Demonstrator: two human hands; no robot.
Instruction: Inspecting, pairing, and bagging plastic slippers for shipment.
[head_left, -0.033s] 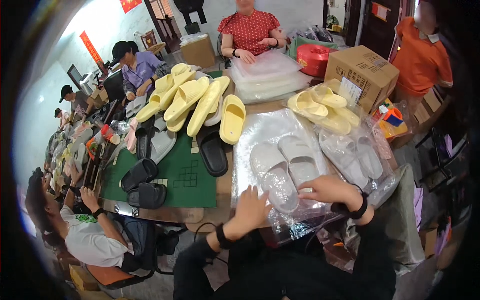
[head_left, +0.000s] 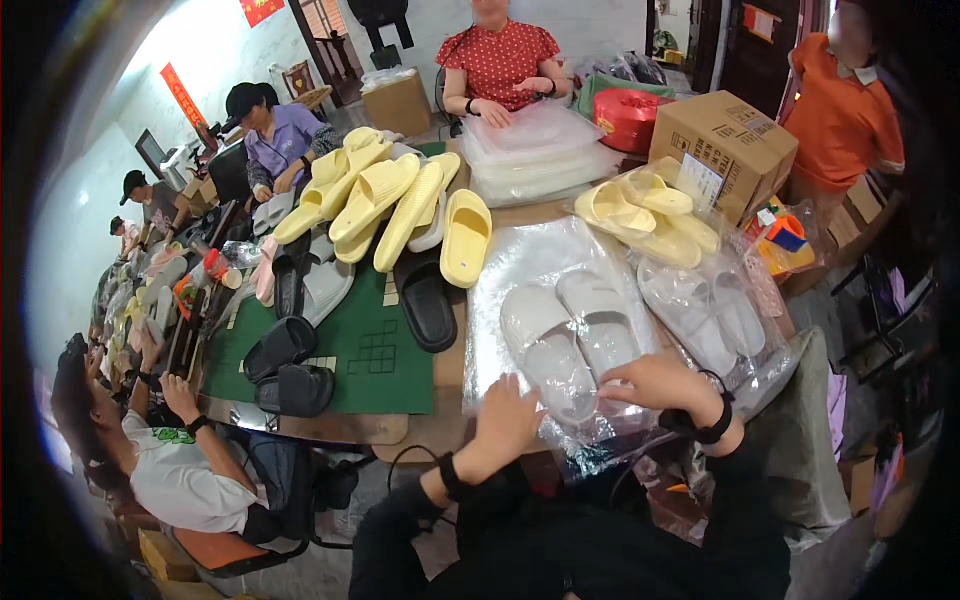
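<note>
A pair of light grey slippers lies in a clear plastic bag on the table in front of me. My left hand rests at the bag's near left side, fingers stretched forward and a little apart beside the left slipper. Close to the right slipper's near end, my right hand has thumb and fingertips pinched on the bag's film. A second pair of grey slippers, also bagged, is just to the right. Beyond it sit bagged yellow slippers.
Loose yellow slippers are heaped left of centre. Black slippers lie on a green mat. Clear bags are stacked at the far side before a person in red. A cardboard box and red twine roll stand far right.
Both hands have shifted very slightly toward me. The slippers and the bag lie practically where they were.
</note>
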